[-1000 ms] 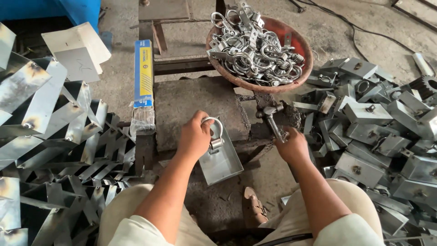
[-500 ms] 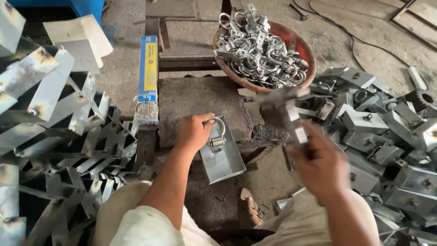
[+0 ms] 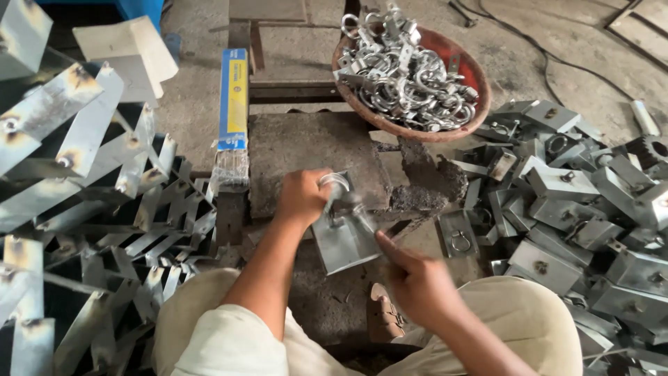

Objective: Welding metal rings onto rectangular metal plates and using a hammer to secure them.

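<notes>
Over the front edge of a dark, rough block (image 3: 306, 157), the left hand (image 3: 300, 197) is curled closed around the upper end of a flat grey metal plate (image 3: 346, 239), fingers wrapped over the spot where a bright metal ring (image 3: 335, 182) sits on it. The plate lies tilted, its long axis running from the ring end near the block down and to the right toward the person's lap, with the free lower end pointing at the right hand (image 3: 416, 284). That hand is loosely closed, fingers bunched forward, its fingertips (image 3: 384, 241) just at the plate's lower right edge; whether it pinches anything cannot be told, as the hand is blurred. Beyond the block stands a round reddish bowl (image 3: 465, 69) heaped with shiny ring fittings (image 3: 403, 66). Folded grey metal boxes (image 3: 577, 202) are piled to the right, and angled metal strips (image 3: 90, 202) are stacked to the left. A blue and yellow carton (image 3: 234, 97) lies along the block's left side.
</notes>
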